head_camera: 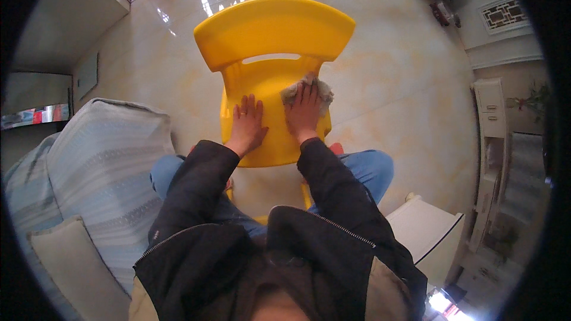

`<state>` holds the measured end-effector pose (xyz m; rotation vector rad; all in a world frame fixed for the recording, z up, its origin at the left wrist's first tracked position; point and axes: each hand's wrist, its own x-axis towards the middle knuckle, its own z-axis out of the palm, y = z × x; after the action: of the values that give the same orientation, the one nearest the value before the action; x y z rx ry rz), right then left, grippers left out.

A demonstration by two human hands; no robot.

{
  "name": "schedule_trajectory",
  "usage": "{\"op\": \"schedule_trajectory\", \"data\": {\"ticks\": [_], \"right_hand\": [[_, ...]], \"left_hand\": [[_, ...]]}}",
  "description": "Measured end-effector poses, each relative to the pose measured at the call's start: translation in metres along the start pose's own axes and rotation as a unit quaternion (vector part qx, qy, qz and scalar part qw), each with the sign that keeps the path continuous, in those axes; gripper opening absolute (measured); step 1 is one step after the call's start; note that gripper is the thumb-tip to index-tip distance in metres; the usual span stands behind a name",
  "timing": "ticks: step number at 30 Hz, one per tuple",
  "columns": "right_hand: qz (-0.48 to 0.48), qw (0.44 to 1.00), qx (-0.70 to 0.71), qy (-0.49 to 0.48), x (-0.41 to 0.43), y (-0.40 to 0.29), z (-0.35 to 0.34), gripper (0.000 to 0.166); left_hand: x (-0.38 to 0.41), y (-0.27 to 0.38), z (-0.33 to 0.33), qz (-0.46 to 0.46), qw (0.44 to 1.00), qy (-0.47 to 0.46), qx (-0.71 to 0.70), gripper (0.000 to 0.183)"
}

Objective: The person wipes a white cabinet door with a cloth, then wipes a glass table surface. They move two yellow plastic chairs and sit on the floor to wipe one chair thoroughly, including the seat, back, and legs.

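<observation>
A yellow plastic chair (274, 26) stands directly before me, its backrest on the far side and a slot low in the back. My left hand (248, 125) rests on the left part of the seat, fingers spread, a ring on one finger. Under my right hand (304, 109) lies a crumpled greyish-beige cloth (324, 91), pressed against the right side of the seat close to the backrest. The cloth sticks out past the fingers on both sides. Part of it is hidden beneath the palm.
At left is a sofa (120, 142) under a striped cover, with a cushion (78, 263) on it. A white piece of furniture (424, 227) stands close on my right. White cabinets (490, 107) line the right wall. Glossy tiles (392, 76) surround the chair.
</observation>
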<state>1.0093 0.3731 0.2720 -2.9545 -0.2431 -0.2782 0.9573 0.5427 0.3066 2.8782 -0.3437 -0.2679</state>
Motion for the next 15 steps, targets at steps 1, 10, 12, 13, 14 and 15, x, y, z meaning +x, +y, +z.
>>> {"op": "schedule_trajectory", "data": {"ticks": [1,10,12,13,14,15], "right_hand": [[0.016,1.000,-0.014,-0.006,-0.005,-0.002,0.000,0.058],[-0.053,0.996,0.002,0.072,0.030,0.009,0.003,0.057],[-0.069,0.995,-0.022,0.069,0.041,0.012,0.000,0.055],[-0.077,0.994,-0.034,0.067,0.045,0.014,-0.003,0.055],[-0.078,0.996,-0.027,0.045,0.048,0.016,-0.006,0.054],[-0.082,0.996,-0.017,0.022,0.052,0.017,-0.011,0.054]], "left_hand": [[0.000,0.000,0.001,0.001,1.000,0.004,0.001,0.071],[0.002,0.000,-0.002,0.005,1.000,-0.005,0.005,0.072],[0.002,-0.001,-0.004,0.008,1.000,-0.014,0.006,0.073],[0.002,-0.001,-0.006,0.009,1.000,-0.020,0.004,0.073],[0.001,-0.001,-0.007,0.010,1.000,-0.026,0.003,0.074],[0.001,-0.002,-0.006,0.008,1.000,-0.027,0.005,0.073]]}}
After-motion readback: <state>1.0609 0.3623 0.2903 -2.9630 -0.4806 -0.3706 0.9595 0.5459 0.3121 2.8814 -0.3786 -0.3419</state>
